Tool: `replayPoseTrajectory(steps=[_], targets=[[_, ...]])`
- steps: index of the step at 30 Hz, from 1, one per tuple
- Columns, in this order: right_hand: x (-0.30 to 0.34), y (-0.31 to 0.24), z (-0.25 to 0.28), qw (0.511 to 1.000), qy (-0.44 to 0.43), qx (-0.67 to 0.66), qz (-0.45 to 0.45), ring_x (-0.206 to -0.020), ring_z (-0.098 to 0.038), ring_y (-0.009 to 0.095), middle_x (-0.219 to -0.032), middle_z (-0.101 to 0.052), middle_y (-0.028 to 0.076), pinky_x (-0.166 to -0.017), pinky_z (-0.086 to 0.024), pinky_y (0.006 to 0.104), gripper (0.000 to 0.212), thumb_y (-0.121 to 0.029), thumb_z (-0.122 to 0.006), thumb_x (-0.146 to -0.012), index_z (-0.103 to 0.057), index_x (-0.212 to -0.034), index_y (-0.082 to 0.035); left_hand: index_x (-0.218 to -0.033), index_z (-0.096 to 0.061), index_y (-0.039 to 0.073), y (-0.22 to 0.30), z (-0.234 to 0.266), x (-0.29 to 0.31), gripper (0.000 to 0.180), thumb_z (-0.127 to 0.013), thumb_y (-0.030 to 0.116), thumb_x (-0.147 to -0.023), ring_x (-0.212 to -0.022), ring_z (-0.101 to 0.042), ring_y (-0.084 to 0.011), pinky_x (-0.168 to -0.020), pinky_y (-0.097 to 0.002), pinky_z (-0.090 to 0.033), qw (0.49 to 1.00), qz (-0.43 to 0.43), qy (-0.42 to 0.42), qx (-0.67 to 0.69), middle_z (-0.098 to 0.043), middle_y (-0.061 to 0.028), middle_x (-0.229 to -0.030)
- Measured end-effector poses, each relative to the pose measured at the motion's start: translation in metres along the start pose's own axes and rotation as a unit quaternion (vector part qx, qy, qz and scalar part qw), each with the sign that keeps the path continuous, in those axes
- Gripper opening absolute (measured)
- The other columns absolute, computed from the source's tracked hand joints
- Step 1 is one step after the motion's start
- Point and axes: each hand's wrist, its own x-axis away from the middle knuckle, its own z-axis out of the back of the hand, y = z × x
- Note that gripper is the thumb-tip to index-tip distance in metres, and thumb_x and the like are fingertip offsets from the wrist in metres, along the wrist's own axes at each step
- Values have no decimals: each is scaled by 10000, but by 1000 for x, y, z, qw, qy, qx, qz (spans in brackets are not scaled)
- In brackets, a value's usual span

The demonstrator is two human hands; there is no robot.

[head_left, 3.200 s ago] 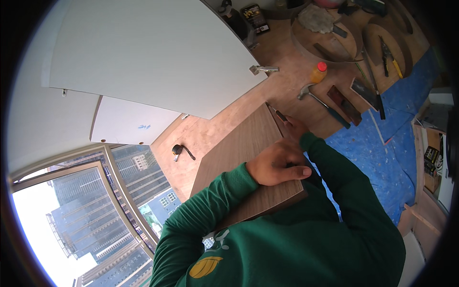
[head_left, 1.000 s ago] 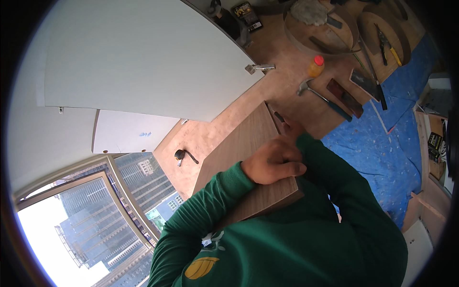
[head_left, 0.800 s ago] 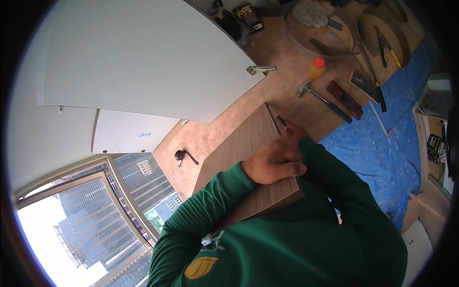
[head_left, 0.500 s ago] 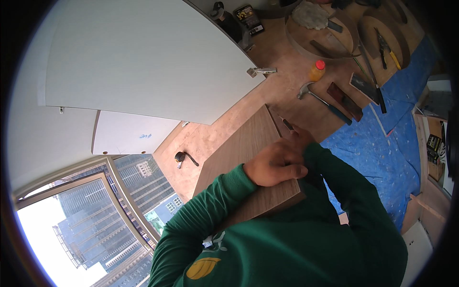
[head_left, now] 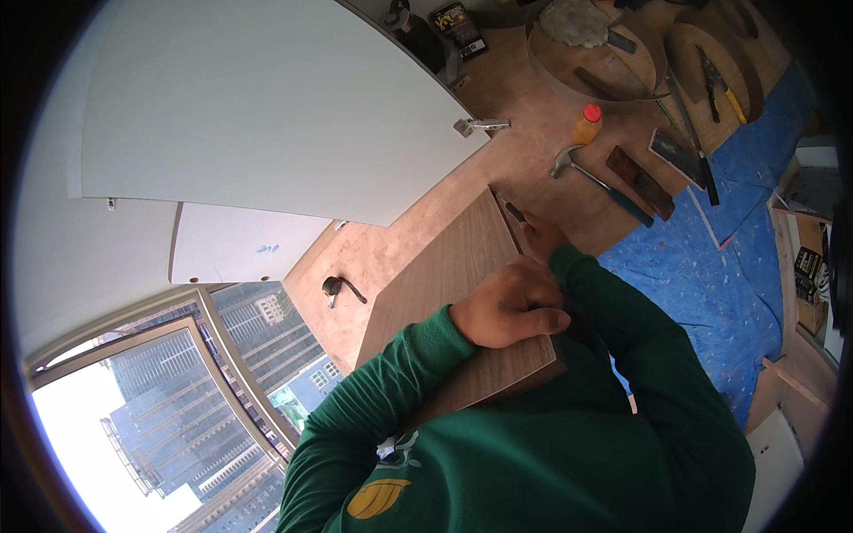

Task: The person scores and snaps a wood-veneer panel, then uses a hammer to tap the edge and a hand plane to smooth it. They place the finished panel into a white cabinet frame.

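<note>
Hammer [head_left: 622, 200]: ref. for all posns below.
Board [head_left: 444, 266]: wood-grain panel, L of hammer & nearer the green sweater [head_left: 533, 462]; near end touching sweater or just clear of it, can't tell which.
Board wt: prob. mod. heavy for its size, judging by thick near edge; core unseen.
Board stiffness: est. rigid; unlikely to flex under a palm.
Board surf: looks smooth, matt; prob. slight slip under dry fingers. Face may scratch, corners may chip if knocked.
Hold pts: best guess = both long edges approx. mid-length for lifting; palm on face nr. hammer-side edge for steadying.
L hand [head_left: 508, 306]: on board face by its hammer-side edge, knuckles up, fingers curled; fingertips hidden, so can't tell if gripping the edge or only pressing.
R hand [head_left: 540, 236]: closed round slim dark tool [head_left: 514, 212], at board's hammer-side edge, betw. board & hammer.
Tool tip: v. small in view; contact w/ board edge unclear.
Board look: grey-brown, fine grain running lengthwise, darker line along hammer-side edge, clean corner at sweater end, even tone except where sleeve & L hand cover it.
</note>
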Motion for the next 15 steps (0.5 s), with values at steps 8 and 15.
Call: replayPoseTrajectory(steps=[8, 15], targets=[[-4, -2, -2, 994, -61, 26, -85, -1246, -653, 408, -1314, -669, 302, -1064, -509, 418, 492, -286, -515, -1079, -551, -1473, 6, -693, -631, 23, -3, 0, -1, 307, -650, 232, -917, -658, -538, -324, -669, -453, -408, 1000, -11, -12, -9, -581, -122, -654], [-5, -10, -2, 998, -26, 41, -33, -980, -678, 505, -978, -703, 311, -846, -542, 556, 326, -230, -520, -1050, -590, -1345, -110, -719, -654, 20, -1, 3, 2, 283, -659, 227, -913, -678, -554, -317, -693, -447, -416, 1000, 7, 8, -1, -612, -123, -682]])
